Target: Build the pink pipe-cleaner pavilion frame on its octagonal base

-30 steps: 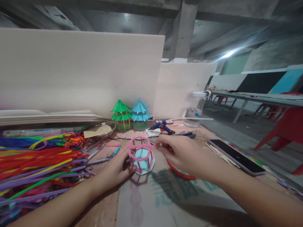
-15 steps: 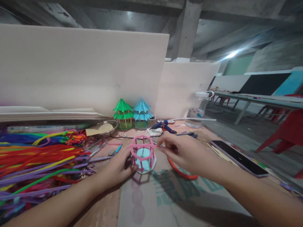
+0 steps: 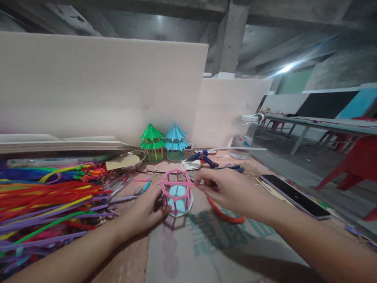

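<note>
A small pink frame point(image 3: 176, 194) with many-sided rings and upright posts stands on a pale blue base point(image 3: 178, 199). My left hand point(image 3: 151, 204) grips its left side near the base, fingers partly hidden behind it. Across the top ring lies a thin pink strip point(image 3: 179, 184), its right end pinched between thumb and finger of my right hand point(image 3: 216, 188). Under my right hand, a red-orange curved strip point(image 3: 226, 217) rests on the cardboard sheet point(image 3: 176, 255).
Left lie piles of coloured pipe cleaners point(image 3: 50, 208). Behind stand a green model pavilion point(image 3: 152, 142) and a blue model pavilion point(image 3: 176, 141). A glue gun point(image 3: 203, 158), a water bottle point(image 3: 243, 137) and pliers-like dark handles point(image 3: 234, 168) sit farther right, with a phone point(image 3: 294, 195) nearer.
The view has shifted slightly. Both hands keep their hold on the pink frame and the strip, with almost no visible movement.
</note>
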Action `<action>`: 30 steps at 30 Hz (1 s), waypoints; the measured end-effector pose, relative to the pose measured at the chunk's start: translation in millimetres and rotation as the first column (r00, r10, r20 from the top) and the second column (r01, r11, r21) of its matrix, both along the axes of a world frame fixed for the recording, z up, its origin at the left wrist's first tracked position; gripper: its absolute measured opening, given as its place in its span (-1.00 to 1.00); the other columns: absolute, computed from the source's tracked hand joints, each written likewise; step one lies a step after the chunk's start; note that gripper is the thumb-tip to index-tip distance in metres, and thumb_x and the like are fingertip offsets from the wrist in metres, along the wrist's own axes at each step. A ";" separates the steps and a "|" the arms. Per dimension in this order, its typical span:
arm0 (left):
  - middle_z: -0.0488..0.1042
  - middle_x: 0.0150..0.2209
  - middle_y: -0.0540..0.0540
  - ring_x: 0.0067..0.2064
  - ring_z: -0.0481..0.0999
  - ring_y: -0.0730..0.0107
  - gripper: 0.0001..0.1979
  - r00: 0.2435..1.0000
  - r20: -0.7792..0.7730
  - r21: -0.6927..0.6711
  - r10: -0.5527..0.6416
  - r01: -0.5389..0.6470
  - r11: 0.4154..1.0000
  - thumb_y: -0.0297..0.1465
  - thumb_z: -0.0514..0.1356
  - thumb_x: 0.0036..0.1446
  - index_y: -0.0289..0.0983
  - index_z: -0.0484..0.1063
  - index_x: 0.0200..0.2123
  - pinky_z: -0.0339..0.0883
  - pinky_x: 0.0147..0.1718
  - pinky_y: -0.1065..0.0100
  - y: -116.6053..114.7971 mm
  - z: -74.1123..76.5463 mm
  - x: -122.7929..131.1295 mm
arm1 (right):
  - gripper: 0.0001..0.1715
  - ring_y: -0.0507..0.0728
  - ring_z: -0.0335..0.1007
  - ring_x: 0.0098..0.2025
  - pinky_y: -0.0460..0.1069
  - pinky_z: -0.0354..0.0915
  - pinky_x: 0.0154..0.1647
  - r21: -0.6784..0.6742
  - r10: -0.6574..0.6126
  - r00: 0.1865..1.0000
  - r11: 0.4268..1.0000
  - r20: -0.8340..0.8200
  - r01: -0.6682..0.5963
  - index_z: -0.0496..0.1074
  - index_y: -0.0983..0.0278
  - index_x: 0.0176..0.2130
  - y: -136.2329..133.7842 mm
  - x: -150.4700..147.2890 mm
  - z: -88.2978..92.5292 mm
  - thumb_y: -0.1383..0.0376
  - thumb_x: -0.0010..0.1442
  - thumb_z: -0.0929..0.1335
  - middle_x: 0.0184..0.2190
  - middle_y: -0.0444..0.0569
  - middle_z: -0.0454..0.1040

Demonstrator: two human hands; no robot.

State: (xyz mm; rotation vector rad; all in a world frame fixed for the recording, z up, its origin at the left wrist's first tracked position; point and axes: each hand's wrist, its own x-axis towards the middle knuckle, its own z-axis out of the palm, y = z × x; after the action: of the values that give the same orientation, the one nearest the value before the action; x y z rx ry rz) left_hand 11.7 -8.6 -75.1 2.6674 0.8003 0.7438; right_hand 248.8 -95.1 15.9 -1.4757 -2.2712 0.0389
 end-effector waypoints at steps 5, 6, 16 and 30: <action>0.33 0.16 -0.23 0.10 0.36 0.11 -0.60 1.000 0.000 0.010 -0.004 0.004 1.000 -0.28 0.09 0.23 -0.24 0.22 0.11 0.28 0.06 0.15 0.7 -0.9 -1.0 | -0.79 -0.02 0.19 -0.52 -0.13 -0.01 -0.47 0.000 -0.012 1.000 1.000 -0.001 0.012 0.48 0.25 -0.25 4.9 2.9 -3.6 0.48 0.15 0.31 -0.55 -0.17 0.40; 0.32 0.17 -0.23 0.10 0.36 0.11 -0.60 1.000 -0.001 0.013 -0.004 0.004 1.000 -0.28 0.09 0.23 -0.24 0.22 0.11 0.28 0.07 0.15 0.9 -1.2 -1.3 | -0.81 -0.02 0.18 -0.53 -0.13 -0.01 -0.47 0.009 -0.008 1.000 1.000 -0.002 0.008 0.49 0.25 -0.25 5.7 3.7 -4.6 0.46 0.17 0.31 -0.56 -0.18 0.39; 0.35 0.15 -0.21 0.10 0.36 0.12 -0.62 1.000 0.009 0.013 -0.006 0.006 1.000 -0.30 0.11 0.21 -0.22 0.25 0.08 0.28 0.07 0.17 -1.4 1.8 0.2 | -0.83 -0.03 0.14 -0.55 -0.12 -0.02 -0.48 0.029 0.015 1.000 0.999 -0.023 -0.014 0.48 0.24 -0.29 8.3 6.8 -8.1 0.43 0.19 0.30 -0.58 -0.20 0.36; 0.46 0.00 -0.19 0.02 0.43 0.14 -0.73 0.999 0.045 -0.045 -0.010 0.012 0.999 -0.36 0.11 0.20 -0.24 0.33 -0.02 0.33 0.02 0.18 -2.5 4.1 0.9 | -0.80 0.03 0.35 -0.44 -0.10 0.10 -0.47 -0.057 0.008 0.997 0.998 -0.073 -0.012 0.46 0.24 -0.23 8.0 17.1 4.6 0.21 0.28 0.29 -0.44 -0.11 0.50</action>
State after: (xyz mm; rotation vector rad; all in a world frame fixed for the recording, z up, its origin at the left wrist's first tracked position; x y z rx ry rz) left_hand 12.6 -11.2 -71.0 2.6037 0.7808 0.7700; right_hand 266.0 -87.1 20.4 -1.4672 -2.2367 0.1587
